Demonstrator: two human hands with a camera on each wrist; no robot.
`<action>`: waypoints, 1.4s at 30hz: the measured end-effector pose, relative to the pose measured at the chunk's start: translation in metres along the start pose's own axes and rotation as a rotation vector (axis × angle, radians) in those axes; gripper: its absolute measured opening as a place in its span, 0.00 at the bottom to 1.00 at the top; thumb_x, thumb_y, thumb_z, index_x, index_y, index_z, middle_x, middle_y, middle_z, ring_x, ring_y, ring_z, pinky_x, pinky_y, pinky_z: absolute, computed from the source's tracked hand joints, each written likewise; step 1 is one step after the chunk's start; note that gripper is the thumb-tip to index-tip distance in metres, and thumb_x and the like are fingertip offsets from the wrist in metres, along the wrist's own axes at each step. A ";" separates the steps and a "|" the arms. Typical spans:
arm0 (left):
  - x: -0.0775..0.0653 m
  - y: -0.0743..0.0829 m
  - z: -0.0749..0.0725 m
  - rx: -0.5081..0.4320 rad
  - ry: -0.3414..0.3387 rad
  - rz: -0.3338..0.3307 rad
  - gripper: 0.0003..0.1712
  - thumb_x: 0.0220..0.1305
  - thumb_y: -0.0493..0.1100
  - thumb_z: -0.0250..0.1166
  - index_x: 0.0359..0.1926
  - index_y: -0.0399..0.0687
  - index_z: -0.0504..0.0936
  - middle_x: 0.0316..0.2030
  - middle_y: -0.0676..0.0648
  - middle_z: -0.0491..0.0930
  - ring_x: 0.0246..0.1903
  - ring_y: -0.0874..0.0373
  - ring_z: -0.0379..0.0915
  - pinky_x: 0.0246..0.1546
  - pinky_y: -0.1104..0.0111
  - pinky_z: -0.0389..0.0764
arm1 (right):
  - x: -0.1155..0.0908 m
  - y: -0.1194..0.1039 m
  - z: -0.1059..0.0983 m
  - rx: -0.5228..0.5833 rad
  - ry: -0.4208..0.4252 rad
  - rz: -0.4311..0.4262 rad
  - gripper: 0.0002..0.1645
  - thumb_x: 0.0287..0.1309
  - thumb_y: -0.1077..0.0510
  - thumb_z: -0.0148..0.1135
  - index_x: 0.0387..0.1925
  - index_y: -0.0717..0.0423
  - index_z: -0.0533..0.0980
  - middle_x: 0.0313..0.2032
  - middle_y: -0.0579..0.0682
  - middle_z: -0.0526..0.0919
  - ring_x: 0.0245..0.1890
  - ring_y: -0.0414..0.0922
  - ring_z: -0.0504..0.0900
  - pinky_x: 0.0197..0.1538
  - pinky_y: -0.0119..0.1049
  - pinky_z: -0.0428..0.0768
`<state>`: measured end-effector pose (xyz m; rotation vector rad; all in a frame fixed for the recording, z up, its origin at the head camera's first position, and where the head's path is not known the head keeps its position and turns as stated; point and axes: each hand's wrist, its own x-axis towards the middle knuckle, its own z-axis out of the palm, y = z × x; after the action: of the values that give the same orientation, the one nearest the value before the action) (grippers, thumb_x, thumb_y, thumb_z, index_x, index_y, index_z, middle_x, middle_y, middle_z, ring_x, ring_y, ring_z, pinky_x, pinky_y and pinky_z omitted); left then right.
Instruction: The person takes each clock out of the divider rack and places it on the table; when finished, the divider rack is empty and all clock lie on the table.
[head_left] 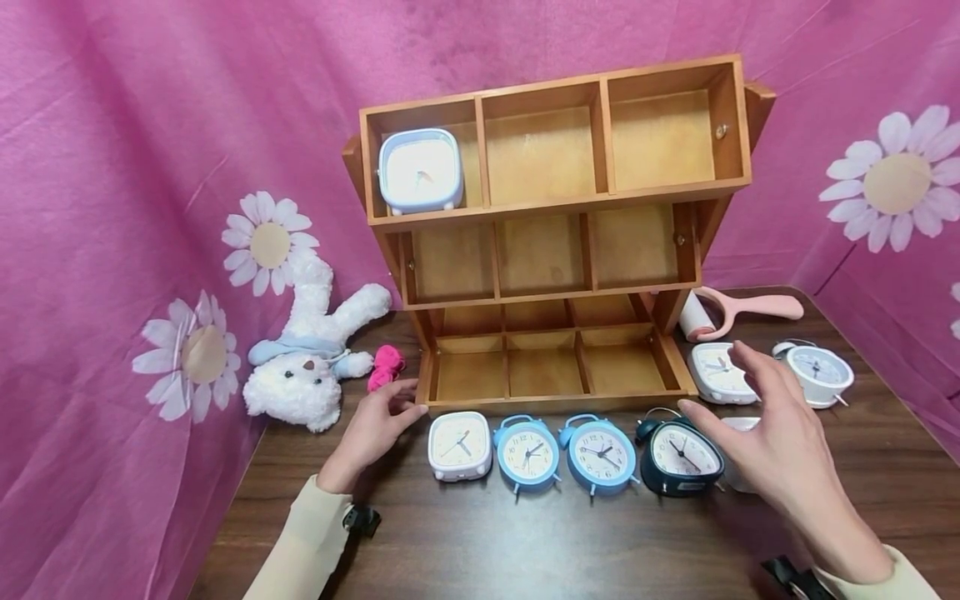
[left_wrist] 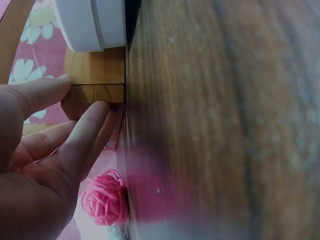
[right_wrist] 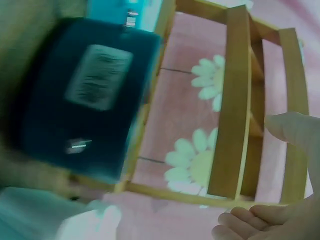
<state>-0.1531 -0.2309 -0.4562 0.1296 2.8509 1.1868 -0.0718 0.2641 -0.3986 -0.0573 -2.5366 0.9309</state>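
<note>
My left hand [head_left: 375, 429] is at the front left corner of the wooden shelf [head_left: 558, 402], thumb and fairly straight fingertips touching the wood. A white square alarm clock [head_left: 460, 447] stands just right of it. My right hand [head_left: 787, 437] hovers with thumb and fingers spread, holding nothing. Beneath it a pale clock [head_left: 738, 475] is mostly hidden. Left of that hand stands a dark teal alarm clock [head_left: 681, 457], its barcoded underside filling much of the right wrist view. Two blue twin-bell clocks [head_left: 527, 452] stand mid-row. A light blue clock [head_left: 422, 171] sits in the top left compartment.
Behind the right hand are a white square clock [head_left: 720, 372], a white round clock [head_left: 819, 373] and a pink lint roller [head_left: 761, 306]. Pink yarn [head_left: 386, 367] and a white teddy bear [head_left: 296, 387] lie at left. A pink flowered curtain [head_left: 247, 92] surrounds the table.
</note>
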 end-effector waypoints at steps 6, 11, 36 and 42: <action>-0.001 -0.001 0.000 -0.002 0.008 0.002 0.29 0.75 0.44 0.76 0.72 0.41 0.83 0.52 0.42 0.94 0.52 0.50 0.91 0.57 0.55 0.86 | 0.017 -0.027 0.005 0.044 0.018 -0.074 0.59 0.51 0.53 0.90 0.81 0.58 0.70 0.71 0.67 0.77 0.66 0.66 0.76 0.62 0.55 0.70; -0.001 -0.001 0.000 -0.008 0.009 0.008 0.30 0.75 0.44 0.76 0.73 0.41 0.83 0.52 0.42 0.94 0.52 0.50 0.91 0.58 0.53 0.87 | 0.024 -0.048 0.008 0.084 0.014 -0.085 0.59 0.52 0.53 0.90 0.82 0.55 0.70 0.72 0.63 0.78 0.67 0.63 0.79 0.63 0.24 0.65; 0.002 -0.001 0.002 -0.015 0.006 0.015 0.29 0.75 0.44 0.76 0.72 0.42 0.83 0.55 0.42 0.93 0.52 0.52 0.91 0.61 0.52 0.85 | 0.078 -0.167 0.012 0.378 0.003 -0.301 0.60 0.53 0.55 0.90 0.84 0.48 0.69 0.74 0.52 0.77 0.74 0.53 0.78 0.78 0.31 0.73; 0.002 0.000 0.001 -0.008 0.002 0.013 0.29 0.75 0.44 0.76 0.72 0.42 0.83 0.55 0.43 0.93 0.51 0.53 0.91 0.60 0.54 0.85 | 0.090 -0.194 0.020 0.450 -0.028 -0.317 0.58 0.55 0.54 0.89 0.83 0.51 0.69 0.75 0.52 0.76 0.77 0.49 0.76 0.83 0.47 0.73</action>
<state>-0.1546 -0.2301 -0.4574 0.1465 2.8512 1.2018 -0.1406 0.1185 -0.2559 0.4799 -2.2092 1.3403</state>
